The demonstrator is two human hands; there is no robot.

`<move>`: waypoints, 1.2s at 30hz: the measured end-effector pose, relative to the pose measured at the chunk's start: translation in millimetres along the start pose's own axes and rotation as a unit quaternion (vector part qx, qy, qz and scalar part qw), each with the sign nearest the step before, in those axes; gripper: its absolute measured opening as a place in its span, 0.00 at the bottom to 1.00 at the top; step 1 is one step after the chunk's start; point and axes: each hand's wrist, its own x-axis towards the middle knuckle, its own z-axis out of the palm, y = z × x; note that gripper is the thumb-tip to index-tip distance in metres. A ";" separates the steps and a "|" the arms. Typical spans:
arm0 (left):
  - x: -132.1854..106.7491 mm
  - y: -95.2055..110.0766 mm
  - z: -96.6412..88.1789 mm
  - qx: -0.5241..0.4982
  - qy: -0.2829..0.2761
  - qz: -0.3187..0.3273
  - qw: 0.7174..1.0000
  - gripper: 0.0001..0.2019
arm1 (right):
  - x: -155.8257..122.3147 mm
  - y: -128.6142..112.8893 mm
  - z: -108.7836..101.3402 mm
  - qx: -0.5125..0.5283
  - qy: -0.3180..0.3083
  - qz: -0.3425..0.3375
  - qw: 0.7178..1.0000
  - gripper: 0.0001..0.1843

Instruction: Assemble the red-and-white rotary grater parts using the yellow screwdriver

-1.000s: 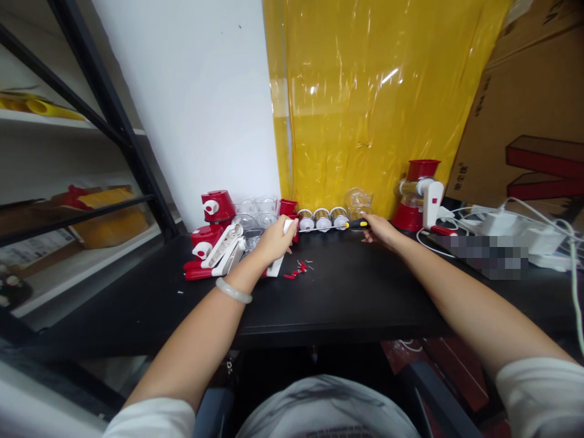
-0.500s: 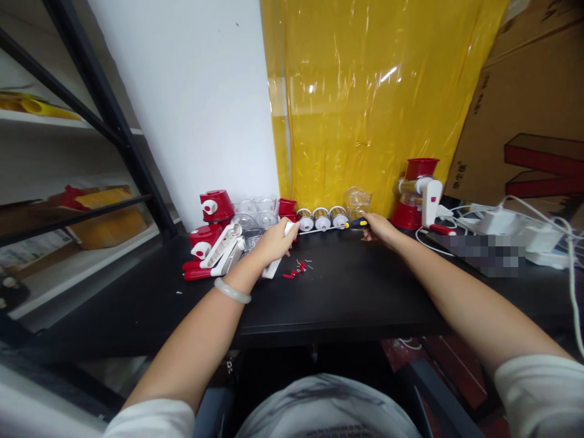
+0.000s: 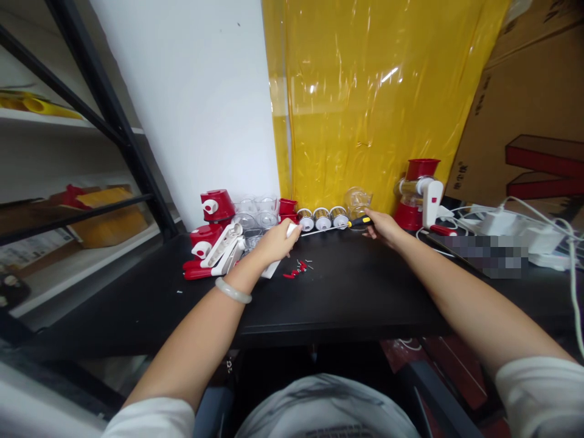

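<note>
My left hand [image 3: 274, 244] is closed around a white plastic crank arm [image 3: 271, 269], whose lower end sticks out below the fingers. My right hand [image 3: 382, 227] grips the black and yellow handle of a screwdriver [image 3: 358, 222]. The long thin shaft runs leftward to the white part, but my fingers hide where its tip meets it. Small red pieces and screws [image 3: 301, 267] lie on the black table [image 3: 337, 298] below the hands. Behind the shaft stand three metal grater drums [image 3: 322, 219] with white ends.
White crank arms with red handles [image 3: 219, 255], red grater bodies [image 3: 216, 205] and clear plastic cups [image 3: 255, 210] crowd the left. An assembled red and white rotary grater [image 3: 417, 194] stands at the back right. White chargers and cables [image 3: 502, 222] lie farther right.
The screwdriver's handle has shifted slightly right and up with my right hand, so its shaft slopes a little more. My left hand keeps its hold almost in place.
</note>
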 end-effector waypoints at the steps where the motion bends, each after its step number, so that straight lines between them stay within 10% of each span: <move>1: 0.4 -0.5 0.2 -0.001 0.004 0.003 1.000 0.22 | -0.5 -0.2 -0.3 0.001 0.002 -0.004 1.000 0.17; 11: 1.9 -0.7 0.2 -0.008 0.034 0.016 0.999 0.20 | -2.1 -2.5 0.3 -0.041 0.033 -0.005 0.999 0.22; 18: 1.7 1.1 -1.7 0.003 0.050 0.011 0.999 0.20 | -3.0 -11.3 4.3 0.109 0.008 0.048 0.993 0.13; 36: 3.4 -3.0 -0.2 -0.026 0.079 0.016 0.996 0.19 | -0.2 -5.7 2.1 0.153 -0.033 -0.085 0.984 0.06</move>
